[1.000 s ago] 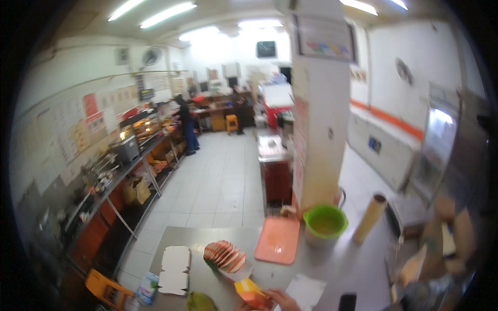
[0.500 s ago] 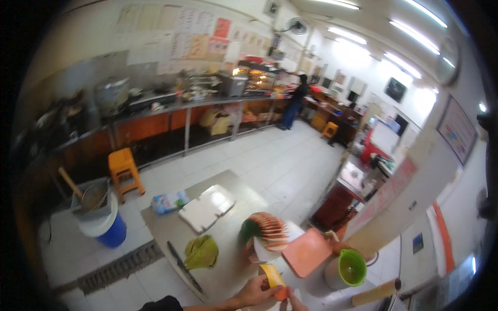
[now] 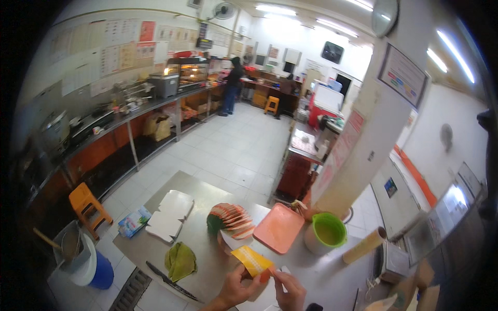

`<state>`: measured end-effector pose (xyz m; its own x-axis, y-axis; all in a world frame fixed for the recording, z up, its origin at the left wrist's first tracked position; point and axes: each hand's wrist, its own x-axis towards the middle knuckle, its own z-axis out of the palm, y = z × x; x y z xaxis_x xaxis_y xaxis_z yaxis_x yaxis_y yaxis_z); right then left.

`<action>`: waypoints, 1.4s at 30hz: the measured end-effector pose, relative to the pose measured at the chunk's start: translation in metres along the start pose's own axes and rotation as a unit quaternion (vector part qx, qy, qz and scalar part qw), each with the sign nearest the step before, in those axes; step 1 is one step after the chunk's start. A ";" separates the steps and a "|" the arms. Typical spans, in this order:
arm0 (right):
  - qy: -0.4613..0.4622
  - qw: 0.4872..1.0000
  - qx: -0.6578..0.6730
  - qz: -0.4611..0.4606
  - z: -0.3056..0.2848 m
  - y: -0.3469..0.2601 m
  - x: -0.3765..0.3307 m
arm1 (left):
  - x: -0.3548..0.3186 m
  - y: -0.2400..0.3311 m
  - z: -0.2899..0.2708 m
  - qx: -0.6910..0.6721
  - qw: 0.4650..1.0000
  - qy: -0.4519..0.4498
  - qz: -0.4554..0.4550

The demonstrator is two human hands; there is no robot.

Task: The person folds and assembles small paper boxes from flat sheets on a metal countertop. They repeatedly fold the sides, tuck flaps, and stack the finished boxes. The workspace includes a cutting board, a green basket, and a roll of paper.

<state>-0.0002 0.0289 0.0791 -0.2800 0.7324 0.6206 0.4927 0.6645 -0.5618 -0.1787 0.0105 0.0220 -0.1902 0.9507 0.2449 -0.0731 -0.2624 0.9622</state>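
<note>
Both hands are over the near side of a metal table [image 3: 205, 193]. My left hand [image 3: 238, 287] pinches a yellow and orange paper piece [image 3: 251, 259], which looks like a flat packet or folded sleeve. The fingers of my right hand [image 3: 290, 291] are closed on its orange right end. Just beyond the paper stands a fanned, curved stack of red, white and green striped pieces [image 3: 232, 222], with a white sheet at its near side. A crumpled green cloth [image 3: 181, 260] and a long dark knife [image 3: 174, 282] lie left of my hands.
Right of the stack are a pink tray [image 3: 279, 228], a green-rimmed bucket [image 3: 328, 231] and a cardboard-coloured roll [image 3: 364, 245]. White folded boxes [image 3: 170, 215] and a blue packet [image 3: 134, 222] lie at the table's left. A pillar [image 3: 358, 124] rises behind; a person [image 3: 233, 85] stands far off.
The view has swung right, so the table's things shift leftward. More of both hands shows. The yellow paper is now tilted with more of its printed face visible; both hands still hold it.
</note>
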 end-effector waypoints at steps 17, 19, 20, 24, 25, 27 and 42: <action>0.085 0.994 0.059 0.041 0.010 -0.011 -0.003 | -0.002 0.018 0.017 0.079 0.969 0.082 0.218; 0.078 0.994 0.056 0.050 0.013 -0.008 -0.002 | 0.000 0.018 0.018 0.056 0.975 0.051 0.208; 0.080 0.994 0.059 0.051 0.014 -0.007 0.000 | 0.000 0.018 0.017 0.047 0.981 0.043 0.184; 0.084 0.995 0.034 0.045 0.018 -0.004 0.008 | 0.001 0.015 0.013 0.047 0.994 0.023 0.095; 0.087 0.995 0.031 0.046 0.019 -0.005 0.011 | 0.002 0.012 0.012 0.046 0.996 0.019 0.069; 0.055 0.998 0.005 0.018 0.016 -0.004 0.017 | 0.005 0.005 0.010 0.002 0.998 0.028 0.048; 0.119 0.977 0.109 0.142 0.024 0.015 -0.005 | 0.005 -0.005 0.046 -0.126 0.991 -0.045 -0.027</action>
<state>-0.0113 0.0383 0.0543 0.0538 0.8538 0.5178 0.3287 0.4745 -0.8166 -0.1338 0.0242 0.0242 -0.0919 0.9726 0.2135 -0.3261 -0.2320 0.9164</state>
